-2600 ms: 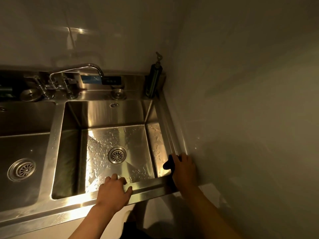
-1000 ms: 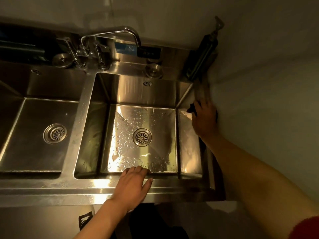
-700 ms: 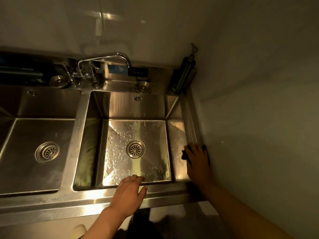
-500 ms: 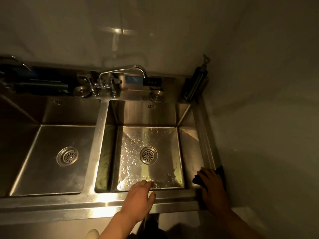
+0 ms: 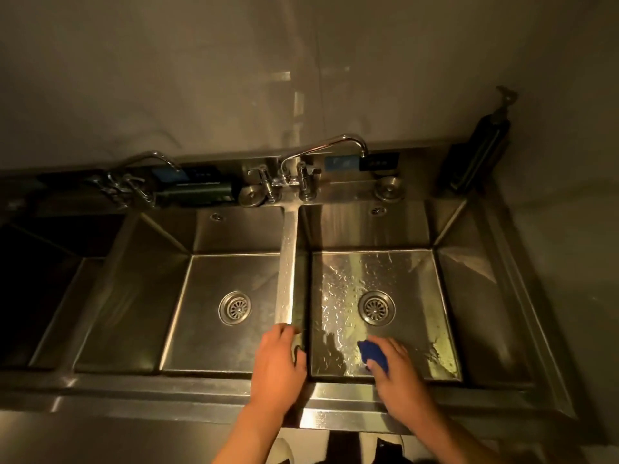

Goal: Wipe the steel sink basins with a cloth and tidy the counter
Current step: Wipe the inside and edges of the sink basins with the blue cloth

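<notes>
Wiping has reached the floor of the right basin (image 5: 418, 279), and that floor is beaded with water all round its drain (image 5: 376, 308), so the likeliest fault from here is smearing: a small wad of cloth (image 5: 373, 356) pushed over so much standing water would, I judge, spread the drops instead of lifting them, leaving streaks toward the near wall. The right hand (image 5: 398, 373) holds the blue cloth bunched under curled fingers, its grip closed around the cloth, pressing it on the basin floor just nearer the person than the drain; only a corner of blue shows past the fingers, so how much fabric meets the steel cannot be told. A loose bunch could roll out from under the palm on a hard stroke. The left hand (image 5: 278, 366) rests on the near end of the divider (image 5: 288, 262) left of the drain, fingers bent over its edge, holding nothing; that strip looks wet too, and weight leaned on it could slip. A yellowish patch sits right of the drain near the front corner and may need firmer passes. The middle basin (image 5: 214, 296), left of the divider, looks dry. A faucet (image 5: 326, 147) stands behind the drain, and a dark soap dispenser (image 5: 475, 152) far right of it.
</notes>
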### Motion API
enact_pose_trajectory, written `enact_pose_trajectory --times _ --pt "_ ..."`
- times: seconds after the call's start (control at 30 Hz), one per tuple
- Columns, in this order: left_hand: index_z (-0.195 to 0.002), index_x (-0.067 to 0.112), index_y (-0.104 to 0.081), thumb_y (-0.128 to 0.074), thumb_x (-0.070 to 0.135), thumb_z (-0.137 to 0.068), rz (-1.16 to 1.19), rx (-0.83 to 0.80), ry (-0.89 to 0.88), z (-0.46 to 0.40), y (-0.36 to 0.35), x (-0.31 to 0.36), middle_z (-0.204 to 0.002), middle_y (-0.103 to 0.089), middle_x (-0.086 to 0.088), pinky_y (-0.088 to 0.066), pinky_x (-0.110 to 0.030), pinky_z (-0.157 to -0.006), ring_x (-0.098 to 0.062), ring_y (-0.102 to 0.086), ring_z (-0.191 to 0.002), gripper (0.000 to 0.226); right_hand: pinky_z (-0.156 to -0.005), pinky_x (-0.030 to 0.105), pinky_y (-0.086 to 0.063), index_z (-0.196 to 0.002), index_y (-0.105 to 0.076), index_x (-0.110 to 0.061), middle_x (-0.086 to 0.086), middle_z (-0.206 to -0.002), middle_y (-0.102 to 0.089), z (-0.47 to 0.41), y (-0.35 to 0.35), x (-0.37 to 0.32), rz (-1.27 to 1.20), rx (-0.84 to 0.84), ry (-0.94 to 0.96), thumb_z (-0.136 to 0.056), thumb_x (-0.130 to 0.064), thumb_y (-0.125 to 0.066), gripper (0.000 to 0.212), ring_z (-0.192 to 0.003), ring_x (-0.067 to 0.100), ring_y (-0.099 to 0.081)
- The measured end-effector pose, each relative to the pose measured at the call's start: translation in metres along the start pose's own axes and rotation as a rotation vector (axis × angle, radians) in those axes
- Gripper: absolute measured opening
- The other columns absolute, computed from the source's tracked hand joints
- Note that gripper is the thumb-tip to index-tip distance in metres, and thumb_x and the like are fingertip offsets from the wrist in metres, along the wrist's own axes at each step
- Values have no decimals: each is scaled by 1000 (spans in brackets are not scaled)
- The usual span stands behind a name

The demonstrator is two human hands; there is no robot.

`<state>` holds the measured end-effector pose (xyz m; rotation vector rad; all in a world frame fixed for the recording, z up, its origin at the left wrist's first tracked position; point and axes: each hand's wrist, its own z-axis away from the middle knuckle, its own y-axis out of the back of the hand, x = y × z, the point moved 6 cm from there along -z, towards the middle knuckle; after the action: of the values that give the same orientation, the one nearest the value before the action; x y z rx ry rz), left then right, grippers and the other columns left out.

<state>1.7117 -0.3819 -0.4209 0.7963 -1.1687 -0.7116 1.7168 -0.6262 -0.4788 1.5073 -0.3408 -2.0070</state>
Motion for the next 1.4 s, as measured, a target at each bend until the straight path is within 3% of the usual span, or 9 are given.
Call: enact_pose_trajectory --times 0.13,0.33,0.5,0.77,0.97,1.07,1.13,1.27,1.4 --pt "-135 26 -57 -65 13 -95 46 50 142 8 23 -38 -132 -51 11 -42 -30 -107 -10 -49 -122 43 -93 25 -48 -122 -42 -49 -20 -122 -48 -14 -54 -49 -93 -112 98 -96 -22 -62 42 -107 1 -55" --pt "-139 24 -53 -60 4 -94 69 -18 305 48 30 -76 -128 -52 12 -46 -30 -104 -11 -54 -121 49 -114 23 -32 -124 -55 -26 -11 -142 -38 0 -134 -108 150 -137 496 -93 -32 -57 32 -132 10 -37" --pt "-134 27 -57 -61 5 -89 14 -35 288 54 33 -85 -126 -49 16 -43 -25 -99 -5 -48 -113 51 -84 36 -53 -103 -68 -22 -1 -114 -54 -36 -141 -132 353 13 671 -81 -35 -70 26 -102 21 -48" --pt "-132 34 -53 -66 9 -87 18 -98 239 54 25 -87 -127 -47 17 -28 -13 -103 -3 -45 -118 53 -95 45 -40 -113 -71 -20 5 -127 -47 -216 -104 -189 504 84 481 -94 -35 -62 25 -116 28 -42" --pt "-116 18 -69 -83 0 -75 -25 -94 198 63 22 -96 -112 -59 3 -40 -18 -98 -13 -59 -104 47 -109 48 -34 -122 -69 -24 8 -148 -36 -306 -75 -216 542 102 375 -97 -34 -61 28 -135 31 -33" --pt "-113 23 -63 -81 0 -82 32 -131 276 68 22 -102 -120 -64 -7 -36 -19 -103 -23 -61 -114 43 -113 52 -33 -126 -68 -24 7 -147 -37 -304 -72 -211 392 150 363 -96 -31 -65 30 -136 31 -33" --pt "-118 28 -63 -77 3 -83 63 -88 260 76 24 -101 -123 -61 6 -40 -22 -107 -13 -58 -117 45 -112 52 -34 -125 -68 -23 7 -140 -41 -287 -74 -203 268 171 355 -94 -28 -67 31 -130 31 -37" --pt "-120 45 -51 -68 8 -88 58 -35 218 74 28 -74 -124 -49 24 -32 -5 -100 4 -48 -119 51 -102 45 -41 -118 -73 -20 7 -131 -53 -217 -87 -179 203 151 408 -89 -26 -72 30 -121 33 -46" --pt "-128 39 -54 -62 10 -92 13 -47 199 52 25 -55 -126 -49 21 -35 -17 -104 0 -46 -120 47 -107 43 -42 -114 -74 -12 11 -128 -56 -138 -108 -154 126 67 483 -89 -15 -74 26 -121 36 -47"
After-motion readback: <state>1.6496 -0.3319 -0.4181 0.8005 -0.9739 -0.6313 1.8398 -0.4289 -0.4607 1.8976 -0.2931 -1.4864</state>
